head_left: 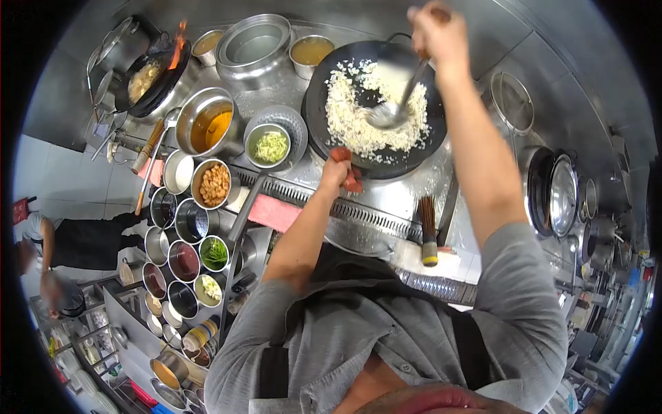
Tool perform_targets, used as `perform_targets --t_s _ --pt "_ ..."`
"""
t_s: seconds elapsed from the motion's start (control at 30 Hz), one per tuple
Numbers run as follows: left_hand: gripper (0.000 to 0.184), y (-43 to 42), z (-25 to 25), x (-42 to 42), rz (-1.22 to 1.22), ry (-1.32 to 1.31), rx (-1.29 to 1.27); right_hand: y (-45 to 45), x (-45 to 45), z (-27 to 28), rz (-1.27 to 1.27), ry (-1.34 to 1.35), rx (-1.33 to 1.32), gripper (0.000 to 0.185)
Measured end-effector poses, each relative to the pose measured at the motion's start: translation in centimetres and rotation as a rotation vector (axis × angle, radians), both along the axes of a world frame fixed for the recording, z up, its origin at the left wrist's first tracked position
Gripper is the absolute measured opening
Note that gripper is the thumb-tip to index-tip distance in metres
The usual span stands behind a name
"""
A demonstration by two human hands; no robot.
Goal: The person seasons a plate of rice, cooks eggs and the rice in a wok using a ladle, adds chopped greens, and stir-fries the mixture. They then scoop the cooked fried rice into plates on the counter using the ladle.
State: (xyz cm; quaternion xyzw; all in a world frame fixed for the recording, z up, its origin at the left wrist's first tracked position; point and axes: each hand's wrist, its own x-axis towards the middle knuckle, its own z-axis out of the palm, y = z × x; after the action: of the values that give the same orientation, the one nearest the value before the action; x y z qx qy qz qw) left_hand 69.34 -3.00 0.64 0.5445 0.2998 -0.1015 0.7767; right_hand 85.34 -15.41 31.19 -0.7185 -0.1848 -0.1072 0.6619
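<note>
Lying loose in the wok, the rice sits ahead of your left hand and on the chest side of your right hand. Your right arm reaches far forward, along the wok's right side; its fingers are wrapped round the upper end of the ladle. Your left arm is bent, the forearm slanting inward, and that hand is closed on a red cloth at the wok's near edge. The rice is pale and grainy, in an uneven ring with dark metal exposed; the wok is round, black and smooth. The ladle's shiny metal bowl is among the grains, well apart from your right grip and blurred. To the left, a steel bowl contains green shreds. A stiff-bristled brush lies nearer your body, right of the cloth.
</note>
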Motion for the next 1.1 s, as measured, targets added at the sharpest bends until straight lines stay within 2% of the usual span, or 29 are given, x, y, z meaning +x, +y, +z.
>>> perform_targets --t_s 0.03,0.1,0.17,0.2,0.23,0.27,0.3,0.33,0.37,0.4,0.43,0.5,0.53,0.57,0.6,0.63,0.7,0.73,0.77,0.83,0.9,0.93,0.97,1.03,1.1 --pt "0.047 0.8 -0.2 -0.1 -0.09 -0.001 -0.089 -0.1 -0.9 3.0 -0.091 0.071 -0.067 0.022" --pt "0.036 -0.6 6.2 -3.9 0.089 0.033 -0.207 -1.8 -2.5 8.5 -0.214 0.197 -0.064 0.029" --pt "0.037 -2.4 13.8 -9.9 0.14 0.012 -0.226 -5.1 -2.8 11.2 -0.081 -0.079 0.119 0.029" --pt "0.037 -2.9 15.3 -11.6 0.199 -0.012 -0.233 -6.6 -2.8 12.4 0.006 -0.026 0.217 0.029" --pt "0.037 -2.9 14.8 -11.7 0.201 0.008 -0.232 -7.4 -3.3 12.8 0.096 0.035 0.32 0.03" --pt "0.038 -2.5 14.0 -11.3 0.149 0.021 -0.297 -5.1 -6.7 12.3 0.03 0.06 0.408 0.03" --pt "0.038 -1.8 13.0 -10.4 0.098 0.025 -0.357 -4.5 -5.4 8.7 -0.308 0.048 0.092 0.028" --pt "0.036 -1.8 10.8 -7.6 0.065 -0.028 -0.309 -6.0 -0.5 3.8 -0.138 0.01 0.282 0.026" --pt "0.035 -1.9 8.6 -5.6 0.101 -0.01 -0.31 -3.6 -4.2 3.9 -0.367 0.092 0.121 0.025" --pt "0.036 -1.5 4.8 -4.8 0.049 -0.039 -0.289 -3.6 -2.1 0.6 -0.379 -0.06 0.184 0.024" --pt "0.037 -1.1 2.3 -4.3 -0.003 -0.075 -0.274 -3.3 -1.7 -0.7 -0.346 -0.074 0.241 0.024" --pt "0.048 -1.7 5.2 -9.7 0.035 -0.079 -0.223 -3.7 -3.7 0.7 -0.273 -0.197 0.306 0.023" --pt "0.054 -0.1 3.2 -13.1 -0.065 -0.154 -0.238 -4.1 -6.5 2.8 -0.355 -0.194 0.327 0.022" --pt "0.058 0.7 2.9 -16.3 -0.007 -0.013 -0.338 -4.4 -8.3 5.2 -0.436 -0.2 0.362 0.02" --pt "0.061 1.6 5.2 -18.3 -0.054 0.097 -0.258 -7.1 -7.2 5.8 -0.195 -0.283 0.448 0.019" --pt "0.061 1.6 7.2 -18.3 -0.052 0.109 -0.251 -8.7 -7.0 6.6 -0.044 -0.222 0.579 0.02" --pt "0.059 1.0 11.1 -15.7 0.024 0.091 -0.236 -6.3 -11.8 8.7 -0.062 -0.205 0.629 0.021" --pt "0.053 0.5 13.1 -13.0 0.091 0.011 -0.32 -5.7 -11.5 7.5 -0.131 -0.192 0.466 0.021" --pt "0.046 0.2 11.4 -9.8 0.082 -0.031 -0.36 -4.8 -10.6 5.6 -0.196 -0.196 0.304 0.021" --pt "0.041 -0.5 8.7 -5.5 0.016 -0.08 -0.328 -1.6 -9.9 1.7 -0.299 -0.103 0.203 0.019" --pt "0.044 -0.8 5.9 -5.9 -0.003 -0.008 -0.297 -0.5 -8.4 -1.3 -0.243 -0.139 0.265 0.018" --pt "0.046 -0.6 4.5 -7.8 0.009 -0.055 -0.249 -0.8 -8.0 -1.5 -0.254 -0.218 0.22 0.021" --pt "0.048 -0.4 3.9 -10.3 0.013 -0.118 -0.204 -1.6 -8.4 0.3 -0.261 -0.242 0.214 0.021" --pt "0.054 0.3 6.9 -15.8 0.058 0.048 -0.205 -2.7 -10.9 5.0 -0.217 -0.183 0.264 0.025" --pt "0.055 0.8 10.8 -16.3 0.045 0.089 -0.207 -4.5 -10.2 6.8 0.006 -0.282 0.389 0.025"
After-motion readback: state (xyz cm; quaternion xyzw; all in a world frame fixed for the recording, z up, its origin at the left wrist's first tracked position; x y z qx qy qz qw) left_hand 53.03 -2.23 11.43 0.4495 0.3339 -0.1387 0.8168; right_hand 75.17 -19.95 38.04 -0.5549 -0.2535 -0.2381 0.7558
